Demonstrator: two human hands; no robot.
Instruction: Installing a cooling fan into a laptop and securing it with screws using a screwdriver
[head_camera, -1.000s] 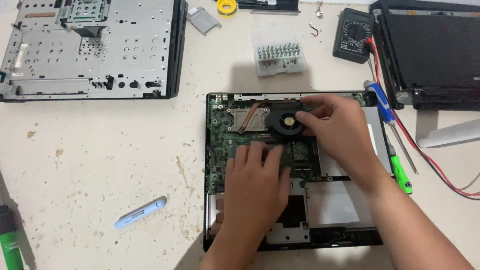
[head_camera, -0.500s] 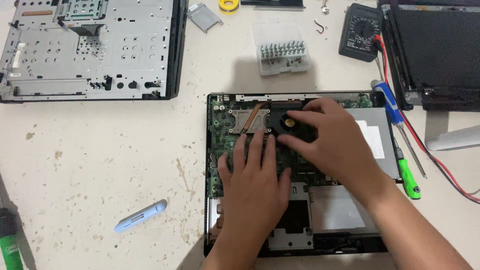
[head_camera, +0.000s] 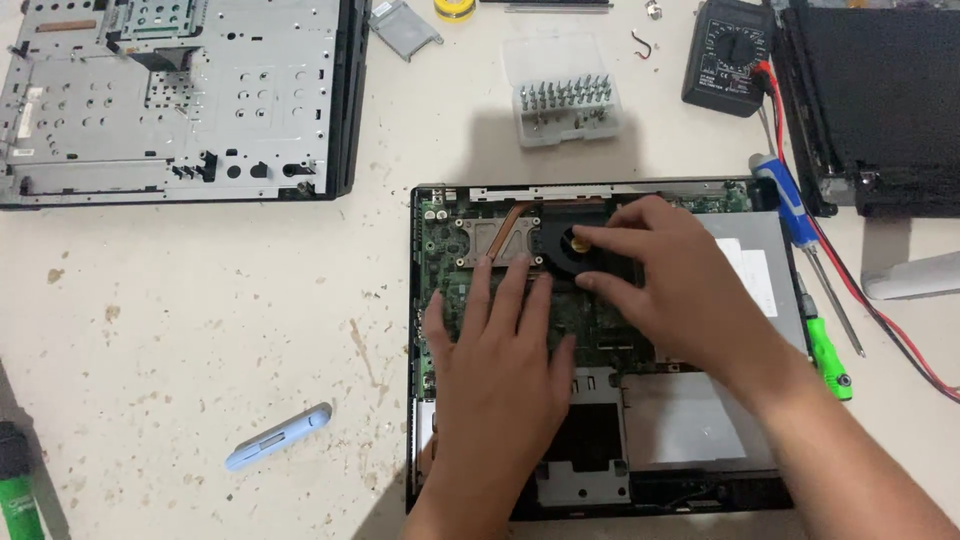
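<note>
Opened laptop base (head_camera: 600, 345) mid-surface, cover already off, board bare; left hand (head_camera: 500, 370) flat, fingers spread on the board, right hand (head_camera: 680, 280) pinching the still-seated cooling fan (head_camera: 575, 248).

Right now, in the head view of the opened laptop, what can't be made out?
- Circuit board under the left hand: covered by the palm, head view.
- Fan: right hand hides its right part; whether the fingers grip or only rest on it is unclear.
- Screwdriver bits in the clear case: too small to tell apart.
- Metal chassis, upper left: cut off by the frame edge.
- Black meter: dial too small.
</note>
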